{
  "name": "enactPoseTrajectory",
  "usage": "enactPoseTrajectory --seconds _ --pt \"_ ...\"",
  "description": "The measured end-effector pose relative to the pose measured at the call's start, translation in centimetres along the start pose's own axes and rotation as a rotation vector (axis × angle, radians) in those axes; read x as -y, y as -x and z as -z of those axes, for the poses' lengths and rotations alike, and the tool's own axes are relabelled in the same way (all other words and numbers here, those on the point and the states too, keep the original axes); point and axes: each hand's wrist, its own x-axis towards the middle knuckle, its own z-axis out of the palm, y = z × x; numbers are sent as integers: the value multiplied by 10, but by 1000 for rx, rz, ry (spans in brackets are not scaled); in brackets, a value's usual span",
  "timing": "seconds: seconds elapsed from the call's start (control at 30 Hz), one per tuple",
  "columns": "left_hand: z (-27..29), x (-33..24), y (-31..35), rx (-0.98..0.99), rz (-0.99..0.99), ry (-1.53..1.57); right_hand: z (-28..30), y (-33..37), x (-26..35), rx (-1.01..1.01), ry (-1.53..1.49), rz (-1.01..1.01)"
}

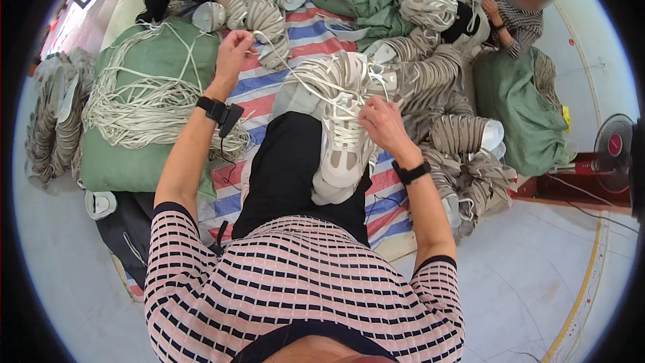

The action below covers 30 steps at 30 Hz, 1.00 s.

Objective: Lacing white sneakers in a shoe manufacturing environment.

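1. From my remote view, the striped sheet [259, 85] spreads widest, in red, white and blue
2. At the left I see a green sack [141, 169], its top draped with loose laces [141, 117]
3. To the right of the lap, I have rows of shoes [437, 74] nested tightly together
4. Black trousers [279, 168] cover the lap, and the shoe [341, 138] lies there, toe toward the wearer
5. My right hand [381, 121] is at the shoe's side with fingers bent in (I cannot tell whether they grip anything)
6. My left hand [235, 50] is raised, thumb and fingertips pinched together on a lace
7. That white lace [285, 60] slants down to the shoe's eyelets
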Motion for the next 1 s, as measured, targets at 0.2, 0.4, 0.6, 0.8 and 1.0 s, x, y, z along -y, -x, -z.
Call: enactPoseTrajectory --seconds 0.2,0.4,0.6,0.8,1.0 --pt "-15 -5 -8 42 162 435 -20 -11 -22 111 -1297 -687" --pt "-22 -7 -3 149 258 759 -16 -17 -9 30 -1131 -710" --pt "-53 -67 15 415 146 987 -15 -37 83 87 -649 -269" --pt "-85 -136 53 608 -55 805 -54 -64 26 -165 204 -214" --pt "-84 -104 71 534 92 726 -50 -63 6 272 433 -559"
